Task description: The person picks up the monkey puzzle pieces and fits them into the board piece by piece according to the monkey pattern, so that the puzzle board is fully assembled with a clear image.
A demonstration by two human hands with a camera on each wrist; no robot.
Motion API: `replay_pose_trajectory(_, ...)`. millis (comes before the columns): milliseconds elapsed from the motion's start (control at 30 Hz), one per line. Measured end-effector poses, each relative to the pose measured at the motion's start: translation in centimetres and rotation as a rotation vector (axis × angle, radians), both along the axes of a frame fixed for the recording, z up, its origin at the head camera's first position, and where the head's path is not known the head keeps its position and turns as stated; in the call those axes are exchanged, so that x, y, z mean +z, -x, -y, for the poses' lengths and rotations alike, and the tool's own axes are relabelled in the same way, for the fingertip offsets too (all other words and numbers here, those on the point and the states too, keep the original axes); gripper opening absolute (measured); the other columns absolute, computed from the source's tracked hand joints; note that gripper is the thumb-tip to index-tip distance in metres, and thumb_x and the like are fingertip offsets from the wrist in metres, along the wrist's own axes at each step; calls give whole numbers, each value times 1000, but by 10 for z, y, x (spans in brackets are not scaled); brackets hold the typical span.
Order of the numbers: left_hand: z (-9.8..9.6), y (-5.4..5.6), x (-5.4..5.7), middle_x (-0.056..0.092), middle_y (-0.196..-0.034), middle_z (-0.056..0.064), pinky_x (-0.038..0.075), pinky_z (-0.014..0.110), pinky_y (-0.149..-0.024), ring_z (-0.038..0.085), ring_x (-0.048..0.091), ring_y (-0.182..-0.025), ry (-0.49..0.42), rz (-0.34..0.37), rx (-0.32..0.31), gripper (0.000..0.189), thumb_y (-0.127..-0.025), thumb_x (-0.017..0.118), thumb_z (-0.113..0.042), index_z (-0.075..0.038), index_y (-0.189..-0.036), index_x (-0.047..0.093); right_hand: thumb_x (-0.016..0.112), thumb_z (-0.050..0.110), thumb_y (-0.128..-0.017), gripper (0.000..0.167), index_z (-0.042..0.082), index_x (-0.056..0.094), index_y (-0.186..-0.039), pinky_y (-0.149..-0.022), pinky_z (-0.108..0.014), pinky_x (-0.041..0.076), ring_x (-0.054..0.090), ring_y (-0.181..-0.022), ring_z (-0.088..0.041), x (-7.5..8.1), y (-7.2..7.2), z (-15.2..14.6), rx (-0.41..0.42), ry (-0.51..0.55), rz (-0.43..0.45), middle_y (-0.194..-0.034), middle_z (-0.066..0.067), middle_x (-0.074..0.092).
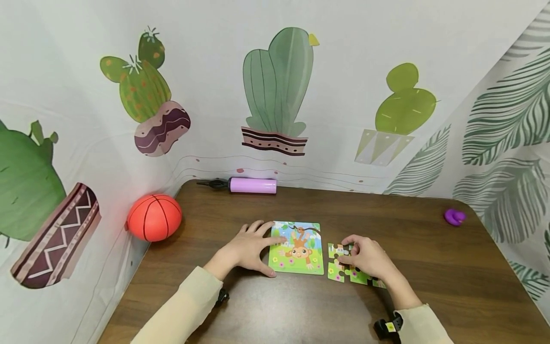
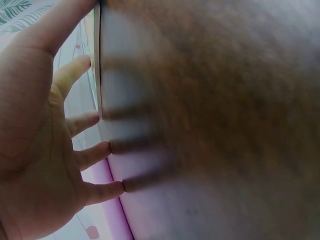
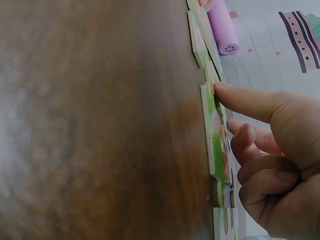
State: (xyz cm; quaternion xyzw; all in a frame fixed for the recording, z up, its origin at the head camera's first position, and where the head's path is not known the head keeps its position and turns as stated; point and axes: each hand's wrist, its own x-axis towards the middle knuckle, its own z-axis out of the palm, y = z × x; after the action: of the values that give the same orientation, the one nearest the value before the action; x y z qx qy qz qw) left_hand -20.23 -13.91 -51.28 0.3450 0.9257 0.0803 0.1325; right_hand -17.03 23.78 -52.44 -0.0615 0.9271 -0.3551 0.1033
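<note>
A square picture board (image 1: 296, 260) with a cartoon monkey lies flat on the table. My left hand (image 1: 250, 246) rests at its left side with fingers spread, one finger reaching over the board's edge. In the left wrist view, fingertips (image 2: 116, 188) meet the tabletop. Right of the board are several jigsaw pieces (image 1: 336, 272), green and flowered along the bottom, laid close together with gaps. My right hand (image 1: 368, 255) is over them, thumb and index finger pinching one piece at the upper left. In the right wrist view the other fingers (image 3: 270, 182) are curled beside the pieces.
A purple hand pump (image 1: 253, 185) with a black nozzle lies along the table's back edge. At the left edge sits a red ball (image 1: 154, 217) with black lines. A small purple rubber duck (image 1: 454, 217) stands far right. A cactus-print cloth (image 1: 206, 95) hangs behind the table.
</note>
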Motion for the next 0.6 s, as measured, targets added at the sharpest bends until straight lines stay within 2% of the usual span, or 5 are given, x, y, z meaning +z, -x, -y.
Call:
replay_pose_trajectory(200,2,1,0,20,-170,8,24,71,-113,41,21,-153,-14,-8,-7,97,-75,74,-80,-42,-159,42,87,24,-86,39,7,69,-116,-54,-31,40,46,-54,-15,2,1,2,5,21,10,-69,0,55)
replay_pose_trajectory(367,7,3,-2,19,-171,4,23,68,-115,38,19,-154,-16,-7,-10,99,-75,71,-83,-42,-160,40,88,23,-86,38,6,69,-114,-61,-32,42,47,-56,-15,2,1,4,2,4,1,-71,0,54)
replay_pose_trajectory(600,14,5,-6,24,-171,0,23,64,-118,34,22,-155,-22,-34,-29,97,-78,67,-84,-40,-160,40,90,27,-83,36,14,70,-111,-65,-34,42,51,-74,-18,-1,-1,5,-50,-35,-22,-95,-1,61)
